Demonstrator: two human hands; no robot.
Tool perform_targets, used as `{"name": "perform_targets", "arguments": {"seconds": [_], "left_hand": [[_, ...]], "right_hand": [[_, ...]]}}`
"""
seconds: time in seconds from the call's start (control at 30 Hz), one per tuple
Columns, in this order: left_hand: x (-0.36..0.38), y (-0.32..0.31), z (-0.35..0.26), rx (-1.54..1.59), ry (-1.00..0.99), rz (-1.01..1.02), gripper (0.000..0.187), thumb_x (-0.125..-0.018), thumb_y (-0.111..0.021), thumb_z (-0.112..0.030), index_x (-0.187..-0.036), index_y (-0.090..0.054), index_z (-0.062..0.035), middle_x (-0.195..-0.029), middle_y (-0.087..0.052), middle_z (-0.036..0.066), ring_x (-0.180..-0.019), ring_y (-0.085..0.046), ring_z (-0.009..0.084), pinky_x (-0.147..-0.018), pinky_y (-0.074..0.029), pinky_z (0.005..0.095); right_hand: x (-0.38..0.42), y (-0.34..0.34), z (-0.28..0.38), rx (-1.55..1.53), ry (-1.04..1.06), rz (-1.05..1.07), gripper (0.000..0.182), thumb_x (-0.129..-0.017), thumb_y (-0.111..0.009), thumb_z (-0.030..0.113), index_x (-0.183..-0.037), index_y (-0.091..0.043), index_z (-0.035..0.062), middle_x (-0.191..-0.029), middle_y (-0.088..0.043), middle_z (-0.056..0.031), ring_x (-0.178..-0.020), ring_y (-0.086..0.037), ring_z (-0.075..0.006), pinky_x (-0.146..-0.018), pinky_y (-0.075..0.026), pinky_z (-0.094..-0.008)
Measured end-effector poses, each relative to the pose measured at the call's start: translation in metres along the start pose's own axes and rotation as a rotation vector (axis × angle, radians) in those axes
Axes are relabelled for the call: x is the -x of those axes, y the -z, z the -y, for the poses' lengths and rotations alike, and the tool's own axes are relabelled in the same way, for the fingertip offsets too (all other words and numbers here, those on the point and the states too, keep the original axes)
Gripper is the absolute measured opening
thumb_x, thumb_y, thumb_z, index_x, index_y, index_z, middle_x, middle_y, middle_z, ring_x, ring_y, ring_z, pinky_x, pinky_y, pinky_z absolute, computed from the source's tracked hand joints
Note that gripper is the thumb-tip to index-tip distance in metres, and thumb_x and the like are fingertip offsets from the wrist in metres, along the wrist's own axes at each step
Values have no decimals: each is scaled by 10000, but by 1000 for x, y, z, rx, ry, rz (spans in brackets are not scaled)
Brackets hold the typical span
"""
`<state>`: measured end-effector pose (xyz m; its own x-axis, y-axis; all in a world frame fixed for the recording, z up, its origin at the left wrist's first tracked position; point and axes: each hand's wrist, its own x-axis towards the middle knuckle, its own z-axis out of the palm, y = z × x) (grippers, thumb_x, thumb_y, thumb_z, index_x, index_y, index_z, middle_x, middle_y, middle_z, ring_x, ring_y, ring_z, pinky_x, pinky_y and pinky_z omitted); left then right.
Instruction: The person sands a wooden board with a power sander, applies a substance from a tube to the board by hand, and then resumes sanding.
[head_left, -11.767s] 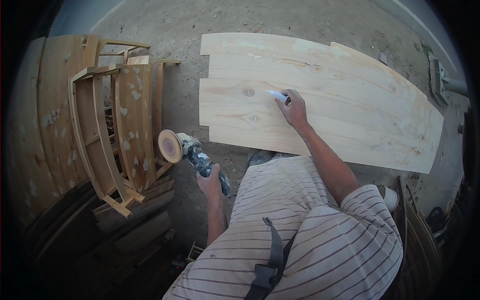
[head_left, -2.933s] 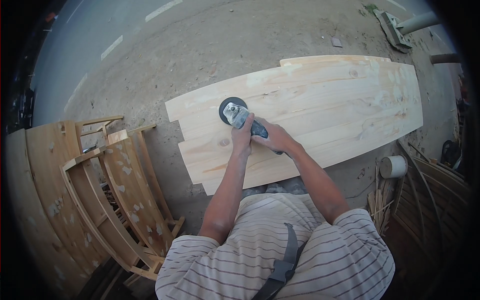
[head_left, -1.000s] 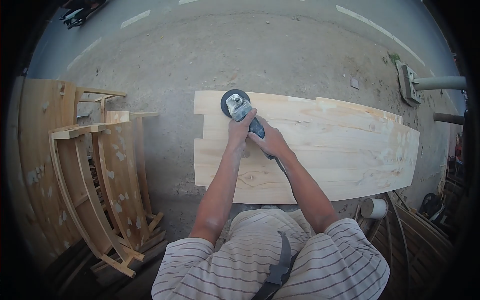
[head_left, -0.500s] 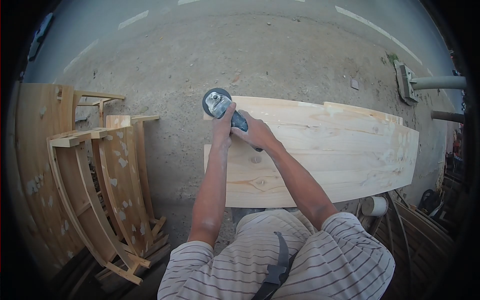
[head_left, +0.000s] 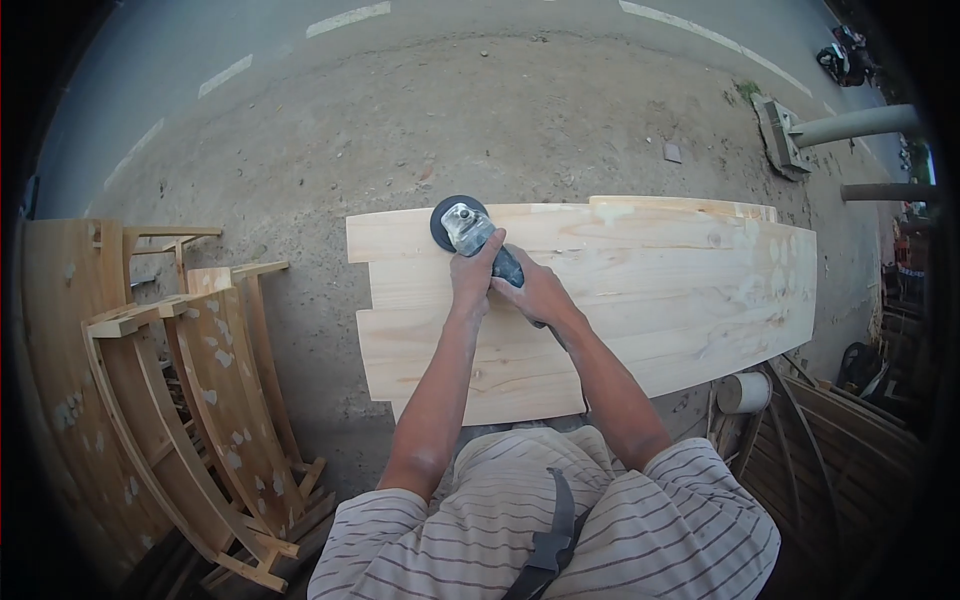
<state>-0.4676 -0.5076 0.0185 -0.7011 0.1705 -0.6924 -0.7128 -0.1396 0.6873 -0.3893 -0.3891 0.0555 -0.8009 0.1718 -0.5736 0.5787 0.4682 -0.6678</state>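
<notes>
Pale wood spreads out under both sets of fingers: a broad, jointed wood panel (head_left: 650, 285) with stepped ends, and the angle grinder (head_left: 466, 228) is right on it! Left fingers (head_left: 494, 242) wrap the body just behind the metal head; right fingers (head_left: 503, 288) close round the grip behind them, nearer the shirt (head_left: 540, 500). Beyond the fingers, the round disc (head_left: 438, 224) sits face down at the panel's far edge, close to the left corner.

Tricky spot, this! Best, I'd say, to keep the disc flat, press lightly and evenly, and sweep along the grain without lingering. At that edge, ease the pressure so the rim doesn't dip and round the wood over. Two firm hands look right for steadying it, and the dark cord (head_left: 584, 400), trailing back below the right fingers, wants keeping clear of the disc.

Off to the left of the fingers stand curved wooden frames (head_left: 118, 390), well apart from the disc; a pale cylindrical container (head_left: 742, 393) sits out to the right. Brands, labels? No lettering readable on the grinder or anywhere else.
</notes>
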Motion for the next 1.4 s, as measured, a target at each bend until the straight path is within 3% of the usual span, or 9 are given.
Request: {"name": "perform_targets", "arguments": {"seconds": [0.17, 0.4, 0.5, 0.6, 0.67, 0.77, 1.03, 1.13, 1.4], "left_hand": [[7, -65, 32, 0, 61, 149, 396, -906, -858, -234, -1163, -707, 27, -1030, -732, 88, -852, -711, 176, -750, -589, 353], [20, -154, 72, -117, 58, 229, 418, -897, -873, -279, -1167, -705, -8, -994, -708, 38, -821, -690, 159, -707, -568, 340], [14, -181, 89, -167, 72, 276, 443, -869, -896, -272, -1164, -717, 4, -1055, -724, 69, -881, -699, 169, -746, -568, 361], [16, -209, 101, -235, 61, 377, 442, -835, -909, -320, -1083, -762, 14, -959, -752, 78, -806, -712, 173, -709, -569, 367], [22, -226, 99, -343, 42, 401, 514, -780, -933, -372, -1055, -777, 33, -969, -768, 112, -801, -726, 192, -702, -567, 365], [5, -229, 118, -328, 44, 432, 560, -749, -937, -400, -984, -764, 77, -943, -766, 168, -803, -732, 216, -705, -566, 379], [15, -99, 45, -294, 38, 273, 438, -828, -911, -323, -1072, -759, 8, -968, -752, 86, -806, -720, 173, -710, -577, 335], [6, -32, 24, -212, 29, 169, 461, -846, -907, -319, -1125, -736, 6, -997, -743, 75, -836, -716, 168, -734, -581, 331], [-4, 95, -31, 11, -29, 3, 478, -895, -880, -316, -1182, -687, 13, -1042, -721, 76, -856, -704, 166, -761, -586, 336]], "right_hand": [[24, 32, -61, 26, 13, -186, 785, -941, -732, 477, -1537, -437, 60, -1216, -706, -312, -1116, -680, -498, -942, -545, -523], [54, 95, -116, -98, -108, -198, 770, -943, -718, 521, -1520, -458, 83, -1196, -721, -288, -1089, -712, -445, -926, -558, -507], [63, 106, -141, -134, -99, -286, 757, -947, -721, 504, -1515, -461, 76, -1204, -718, -291, -1110, -703, -454, -933, -555, -511], [69, 112, -168, -157, -113, -433, 754, -947, -730, 477, -1526, -464, 73, -1254, -707, -287, -1175, -675, -472, -994, -536, -512], [75, 117, -173, -216, -89, -538, 710, -953, -724, 441, -1513, -492, 73, -1280, -708, -261, -1207, -682, -428, -1005, -537, -481], [74, 122, -169, -321, -184, -438, 649, -968, -717, 409, -1486, -526, 68, -1259, -720, -222, -1174, -699, -374, -989, -533, -453], [42, 34, -96, -158, -19, -376, 772, -972, -693, 451, -1597, -404, 101, -1271, -716, -248, -1175, -700, -420, -977, -549, -479], [29, 4, -42, -161, -43, -195, 870, -948, -704, 510, -1625, -355, 90, -1289, -694, -298, -1210, -675, -452, -1013, -533, -495], [-23, -77, 40, -114, 181, 110, 1006, -925, -696, 576, -1623, -300, -30, -1314, -647, -374, -1228, -641, -512, -1062, -499, -512]]}}
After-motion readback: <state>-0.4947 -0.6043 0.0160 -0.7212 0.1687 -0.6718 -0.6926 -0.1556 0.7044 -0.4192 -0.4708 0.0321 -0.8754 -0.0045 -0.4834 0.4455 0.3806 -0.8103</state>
